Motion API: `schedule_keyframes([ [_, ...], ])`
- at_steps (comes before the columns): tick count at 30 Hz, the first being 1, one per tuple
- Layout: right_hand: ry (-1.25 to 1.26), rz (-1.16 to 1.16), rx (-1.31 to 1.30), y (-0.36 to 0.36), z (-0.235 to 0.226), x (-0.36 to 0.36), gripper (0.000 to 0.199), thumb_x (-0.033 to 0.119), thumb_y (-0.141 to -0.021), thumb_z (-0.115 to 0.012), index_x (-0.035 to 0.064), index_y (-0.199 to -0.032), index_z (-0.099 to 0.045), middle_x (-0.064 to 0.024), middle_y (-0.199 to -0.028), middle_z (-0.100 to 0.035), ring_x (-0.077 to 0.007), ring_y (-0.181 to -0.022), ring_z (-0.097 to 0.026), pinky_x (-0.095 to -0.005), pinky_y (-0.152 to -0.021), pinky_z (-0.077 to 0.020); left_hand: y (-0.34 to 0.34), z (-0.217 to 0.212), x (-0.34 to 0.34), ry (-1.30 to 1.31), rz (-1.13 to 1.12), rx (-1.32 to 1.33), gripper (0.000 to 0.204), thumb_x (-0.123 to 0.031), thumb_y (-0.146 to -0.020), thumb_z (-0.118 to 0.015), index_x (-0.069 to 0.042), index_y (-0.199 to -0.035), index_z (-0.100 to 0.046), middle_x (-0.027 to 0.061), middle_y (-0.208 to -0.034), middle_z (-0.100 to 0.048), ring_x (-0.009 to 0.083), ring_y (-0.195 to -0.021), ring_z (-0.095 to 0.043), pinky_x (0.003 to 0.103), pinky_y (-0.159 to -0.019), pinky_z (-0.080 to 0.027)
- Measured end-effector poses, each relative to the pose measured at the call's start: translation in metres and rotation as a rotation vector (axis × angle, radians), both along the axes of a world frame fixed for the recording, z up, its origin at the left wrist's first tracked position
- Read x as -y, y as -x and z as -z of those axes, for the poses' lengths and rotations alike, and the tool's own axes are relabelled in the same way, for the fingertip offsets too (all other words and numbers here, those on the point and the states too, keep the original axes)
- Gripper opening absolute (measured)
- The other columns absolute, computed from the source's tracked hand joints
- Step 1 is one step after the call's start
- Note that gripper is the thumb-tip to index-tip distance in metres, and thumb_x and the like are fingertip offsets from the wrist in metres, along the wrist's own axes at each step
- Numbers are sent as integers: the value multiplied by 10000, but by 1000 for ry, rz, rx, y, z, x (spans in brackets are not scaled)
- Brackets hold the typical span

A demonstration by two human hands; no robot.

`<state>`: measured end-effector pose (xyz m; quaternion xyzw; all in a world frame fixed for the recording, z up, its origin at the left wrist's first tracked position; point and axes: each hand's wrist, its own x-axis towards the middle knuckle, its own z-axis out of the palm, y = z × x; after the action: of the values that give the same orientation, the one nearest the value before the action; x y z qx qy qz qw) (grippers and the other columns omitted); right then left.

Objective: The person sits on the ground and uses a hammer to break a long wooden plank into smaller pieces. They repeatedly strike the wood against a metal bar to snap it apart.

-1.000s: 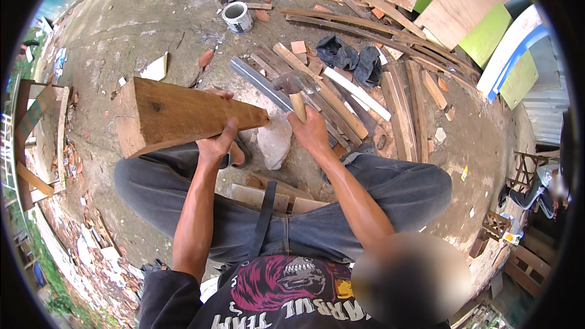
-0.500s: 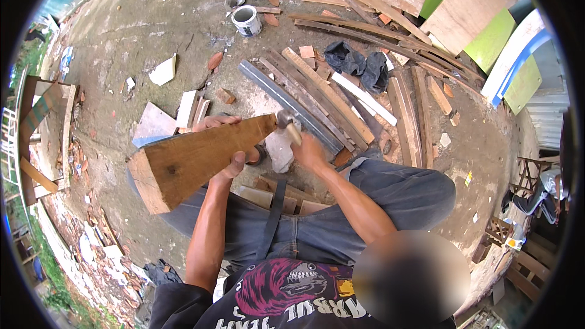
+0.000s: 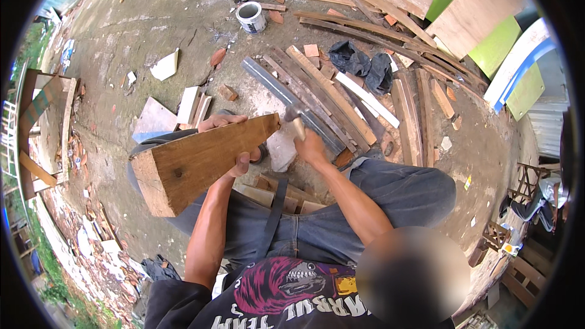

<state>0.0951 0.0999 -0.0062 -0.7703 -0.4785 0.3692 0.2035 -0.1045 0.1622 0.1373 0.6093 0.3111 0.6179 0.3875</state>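
A tapered wooden beam (image 3: 201,161) lies across my lap, its thick end at the lower left and its narrow end toward the middle. My left hand (image 3: 238,167) grips it, thumb on the near side and fingers on the far side. In my right hand (image 3: 311,148) is a hammer (image 3: 298,127), the fingers wrapped round its light handle. The metal head sits just right of the beam's narrow end, slightly apart from it. Below that end, a pale stone (image 3: 282,152) rests on the ground.
Wooden strips (image 3: 332,91) and a grey metal bar (image 3: 286,97) lie ahead. Near them are a handsaw (image 3: 385,138), black cloth (image 3: 350,58) and a paint can (image 3: 251,18). Boards (image 3: 475,6) lean at the far right; a wooden frame (image 3: 33,128) stands left.
The hammer head has moved right, away from the beam's narrow end, with my right hand. My left hand keeps its hold, and the beam stays almost in place.
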Motion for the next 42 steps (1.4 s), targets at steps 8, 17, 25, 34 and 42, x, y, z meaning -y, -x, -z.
schedule_keyframes([
  [8, -187, 152, -172, 17, -69, -37, 270, 227, -885, -620, -31, -962, -611, -281, -796, -648, -463, -794, -645, -496, -687, -489, 6, -3, -5, 13, -32, -21, 779, -539, -743, -781, -42, -1143, -334, 138, -1023, -480, 273, -965, -583, 469, -865, -526],
  [17, -106, 148, -24, 0, -11, -12, 274, 210, -859, -637, -37, -976, -616, -284, -824, -646, -461, -810, -642, -502, -722, -491, 2, 7, -9, 8, -59, -23, 777, -494, -781, -752, -36, -1223, -306, 149, -1070, -497, 288, -1009, -563, 471, -912, -503],
  [25, -238, 121, -125, 30, -30, -8, 276, 207, -864, -623, -51, -961, -599, -313, -829, -638, -498, -817, -631, -535, -690, -491, 9, 7, -14, 25, -38, -39, 654, -426, -825, -716, -14, -1204, -377, 174, -1099, -557, 302, -1033, -592, 462, -927, -497],
  [34, 60, 78, -67, -2, -6, -14, 301, 242, -847, -621, -26, -983, -620, -288, -877, -656, -442, -876, -652, -501, -761, -491, 4, 9, -8, 71, -46, 61, 630, -302, -817, -752, 21, -1256, -435, 161, -1155, -574, 286, -1089, -575, 436, -958, -461],
  [42, -88, 111, -36, -17, -60, -20, 315, 274, -854, -623, -28, -945, -615, -294, -854, -650, -463, -832, -640, -505, -739, -492, -5, -8, 3, 208, -135, 105, 646, -272, -811, -792, 49, -1254, -448, 186, -1162, -583, 279, -1076, -596, 429, -966, -472],
])
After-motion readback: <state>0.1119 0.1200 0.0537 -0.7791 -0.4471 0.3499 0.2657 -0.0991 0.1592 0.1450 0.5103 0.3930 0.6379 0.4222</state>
